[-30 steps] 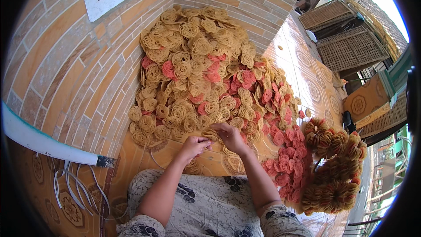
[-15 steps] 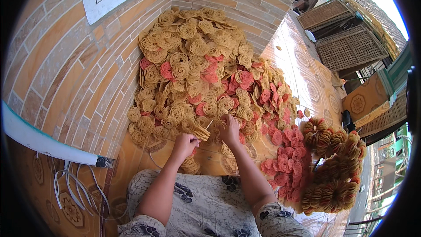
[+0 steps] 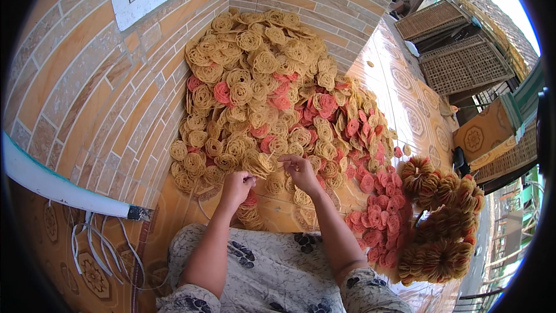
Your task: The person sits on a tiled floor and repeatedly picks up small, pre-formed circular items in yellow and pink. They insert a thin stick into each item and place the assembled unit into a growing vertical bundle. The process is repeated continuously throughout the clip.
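Note:
My left hand (image 3: pixel 237 188) is closed, thumb against fingers, on a few thin yellow lacy discs made of coiled strands. A slim pale stick (image 3: pixel 271 154) stands out from these yellow discs (image 3: pixel 260 164). Just right of them is my right hand (image 3: pixel 299 173), its thumb and fingertips bent together at the discs' right edge; the exact grip is partly hidden. Below my left hand, a row of yellow and red discs (image 3: pixel 250 218) rests close to my lap. Ahead lies a large heap of yellow discs (image 3: pixel 255 64), with red discs (image 3: pixel 223 92) mixed in.
Loose red discs (image 3: pixel 379 218) lie on the tiled floor to the right, beside thick bunches of threaded discs (image 3: pixel 443 220). Brick-patterned walls (image 3: pixel 87 75) bound the left and far sides. White straps (image 3: pixel 95 243) hang at lower left. Woven racks (image 3: pixel 466 65) stand at far right.
My right hand has lowered slightly and moved left, bringing its fingertips to the discs at my left hand. The held discs have tilted, showing more of their flat faces.

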Demonstrator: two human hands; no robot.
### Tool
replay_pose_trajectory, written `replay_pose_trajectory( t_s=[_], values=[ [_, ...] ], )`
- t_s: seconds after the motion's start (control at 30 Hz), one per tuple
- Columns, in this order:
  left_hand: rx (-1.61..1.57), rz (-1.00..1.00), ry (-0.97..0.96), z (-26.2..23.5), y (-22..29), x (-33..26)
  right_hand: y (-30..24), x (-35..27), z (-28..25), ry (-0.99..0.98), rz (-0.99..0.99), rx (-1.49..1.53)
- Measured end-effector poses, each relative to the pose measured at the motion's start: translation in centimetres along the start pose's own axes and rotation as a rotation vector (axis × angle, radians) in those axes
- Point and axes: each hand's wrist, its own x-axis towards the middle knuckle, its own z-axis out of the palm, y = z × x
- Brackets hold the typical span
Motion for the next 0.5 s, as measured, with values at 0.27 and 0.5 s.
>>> replay_pose_trajectory(
  t_s=[0.27, 0.5],
  values=[
    [0.032, -0.012, -0.052, -1.1, 0.3, 0.1, 0.9, 0.7, 3.5, 0.316, 0.136, -0.371],
    [-0.032, -0.017, -0.127, 0.1, 0.4, -0.2, -1.7, 0.0, 0.3, 0.132, 0.17, -0.108]
  ],
)
